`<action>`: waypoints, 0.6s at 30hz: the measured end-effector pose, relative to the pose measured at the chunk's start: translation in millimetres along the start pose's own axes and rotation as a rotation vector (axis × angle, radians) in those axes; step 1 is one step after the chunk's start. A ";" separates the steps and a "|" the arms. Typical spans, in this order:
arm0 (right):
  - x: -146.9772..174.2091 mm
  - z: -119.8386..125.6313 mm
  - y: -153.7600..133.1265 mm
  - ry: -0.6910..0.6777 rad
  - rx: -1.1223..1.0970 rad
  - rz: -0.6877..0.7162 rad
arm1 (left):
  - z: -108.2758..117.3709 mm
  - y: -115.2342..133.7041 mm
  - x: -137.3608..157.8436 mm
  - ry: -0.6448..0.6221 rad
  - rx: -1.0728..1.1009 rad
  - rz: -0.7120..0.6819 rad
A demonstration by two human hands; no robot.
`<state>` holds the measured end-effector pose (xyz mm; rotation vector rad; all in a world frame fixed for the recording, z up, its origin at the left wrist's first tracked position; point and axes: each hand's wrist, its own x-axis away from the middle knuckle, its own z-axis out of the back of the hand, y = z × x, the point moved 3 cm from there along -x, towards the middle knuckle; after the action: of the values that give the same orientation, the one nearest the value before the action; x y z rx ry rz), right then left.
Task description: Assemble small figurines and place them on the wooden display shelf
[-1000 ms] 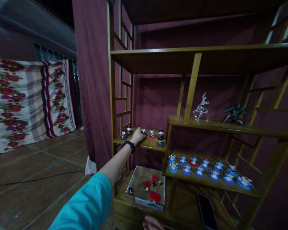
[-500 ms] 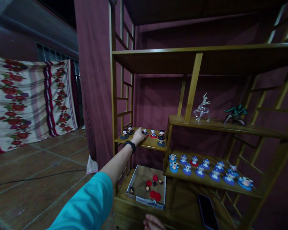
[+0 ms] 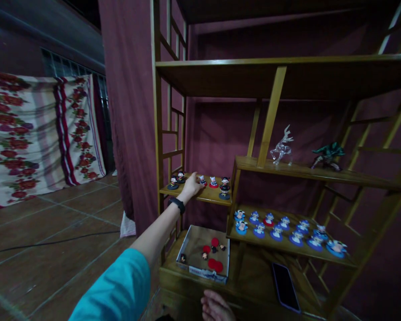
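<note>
Left hand [image 3: 191,186] reaches onto the small wooden shelf [image 3: 210,197], its grip seemingly pinched on a tiny figurine [image 3: 202,180] among 4 others, though I cannot tell for sure. It looks light, rigid and easily toppled, best held by its round base. Neighbours and posts crowd it; the front edge is open, and the right hand [image 3: 217,307] rests loosely open below.

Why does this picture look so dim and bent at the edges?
Head view: the light is low, so the wooden shelf and the figurines by the left hand look murky; the wide lens bows the posts near the edges; the right hand is cut off at the bottom.
</note>
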<state>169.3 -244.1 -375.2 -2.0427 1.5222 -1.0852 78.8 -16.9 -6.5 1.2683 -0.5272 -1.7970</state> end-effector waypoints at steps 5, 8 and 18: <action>-3.7 7.5 1.5 -0.031 0.009 -0.016 | 16.5 5.6 95.1 0.232 0.088 -0.312; -4.9 8.1 3.1 -0.001 0.024 -0.002 | -1.4 -35.8 169.9 0.139 0.125 -0.267; 15.5 -8.1 -24.7 0.085 0.096 0.234 | -62.7 -208.3 256.3 0.115 0.341 0.486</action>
<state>180.8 -248.6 -347.6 -1.7248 1.6674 -1.1408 21.4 -106.4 -325.4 1.3168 -1.0120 -1.2550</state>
